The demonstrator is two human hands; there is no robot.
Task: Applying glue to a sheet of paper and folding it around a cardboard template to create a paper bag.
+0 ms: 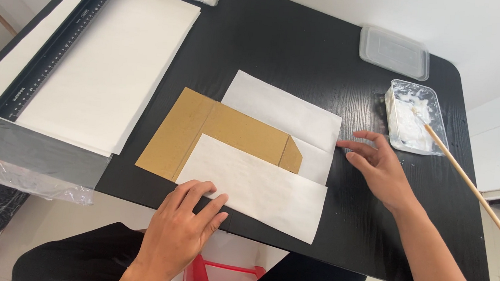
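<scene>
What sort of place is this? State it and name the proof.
Probably a home craft or bookbinding table. On the black wooden table lie a brown cardboard piece between white paper sheets, a long black ruler, and a clear plastic tub of white paste holding a wooden stick.

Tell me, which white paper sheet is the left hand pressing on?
The left hand presses the nearest sheet, overlapping the brown cardboard; the other sheet lies behind it.

The table (304, 49) is black with a fine wood grain. The cardboard (215, 132) is plain brown, and the paper sheet (258, 186) over it is white. A black ruler (55, 42) lies beside white paper (108, 58). The tub (412, 114) is clear, holding white paste.
</scene>
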